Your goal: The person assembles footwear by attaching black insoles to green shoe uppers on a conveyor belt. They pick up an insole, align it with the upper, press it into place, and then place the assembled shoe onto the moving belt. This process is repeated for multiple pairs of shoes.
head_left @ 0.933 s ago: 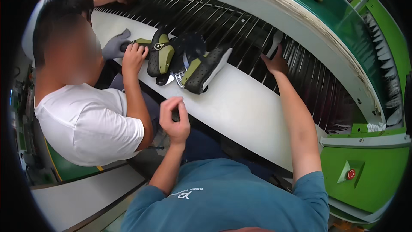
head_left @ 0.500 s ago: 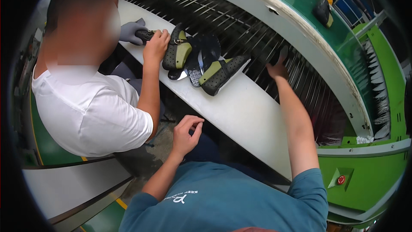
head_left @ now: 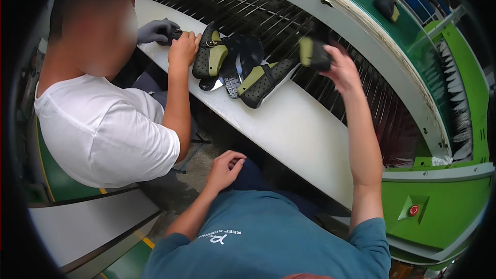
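Raised over the metal rods, my right hand (head_left: 342,70) grips a black-and-green clog (head_left: 313,54), slightly smeared by motion. My left hand (head_left: 226,169) rests low near my lap with its fingers curled together and nothing visible in them. On the white bench ahead stand two perforated black-and-green clogs, one upright with a buckled strap (head_left: 208,54) and one tilted (head_left: 266,83). Between them lie glossy black shoe pieces (head_left: 249,54), partly overlapped. At the left, a co-worker's gloved hand (head_left: 154,32) and bare hand (head_left: 184,49) hold a small dark object I cannot make out.
The white bench (head_left: 305,129) runs diagonally before me, beside rows of metal rods (head_left: 248,2). A curved white frame with green panels arches beyond. Green machine housing with a red button (head_left: 413,210) stands at the right. Another person and a dark shoe (head_left: 385,5) show at the far right.
My right hand has come up off the metal rods, now with a black-and-green clog clearly visible in it. My left hand has shifted slightly and its fingers have curled closer.
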`<state>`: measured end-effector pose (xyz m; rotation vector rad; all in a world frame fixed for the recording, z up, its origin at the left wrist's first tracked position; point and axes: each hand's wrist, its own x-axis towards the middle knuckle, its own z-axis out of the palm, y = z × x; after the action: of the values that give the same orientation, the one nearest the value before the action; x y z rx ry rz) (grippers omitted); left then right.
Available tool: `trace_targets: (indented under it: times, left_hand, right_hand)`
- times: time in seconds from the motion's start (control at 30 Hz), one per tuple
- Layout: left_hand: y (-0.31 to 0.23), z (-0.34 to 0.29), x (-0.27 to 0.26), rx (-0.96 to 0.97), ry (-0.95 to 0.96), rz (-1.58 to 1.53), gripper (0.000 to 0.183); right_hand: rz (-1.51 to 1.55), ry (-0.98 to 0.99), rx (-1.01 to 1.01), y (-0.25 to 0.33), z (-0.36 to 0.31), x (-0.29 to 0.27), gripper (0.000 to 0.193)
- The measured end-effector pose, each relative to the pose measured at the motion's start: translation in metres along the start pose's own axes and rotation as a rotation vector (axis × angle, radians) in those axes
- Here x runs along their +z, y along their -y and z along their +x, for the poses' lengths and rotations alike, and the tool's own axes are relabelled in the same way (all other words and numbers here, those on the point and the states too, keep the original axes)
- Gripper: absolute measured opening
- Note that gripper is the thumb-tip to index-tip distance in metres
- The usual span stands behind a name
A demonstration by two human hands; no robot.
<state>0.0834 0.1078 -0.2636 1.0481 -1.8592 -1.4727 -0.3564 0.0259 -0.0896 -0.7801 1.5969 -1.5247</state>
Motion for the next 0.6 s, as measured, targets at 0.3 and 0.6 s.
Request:
trace_targets:
  times: [0.3, 0.6]
  left_hand:
    - [-0.04, 0.014, 0.012, 0.127, -0.006, 0.059, 0.013]
    - [-0.011, -0.004, 0.009, 0.059, -0.281, -0.092, 0.019]
  right_hand:
    - [-0.399, 0.127, -0.209, -0.036, -0.037, 0.192, 0.066]
    - [0.21, 0.077, -0.178, -0.013, -0.072, 0.18, 0.071]
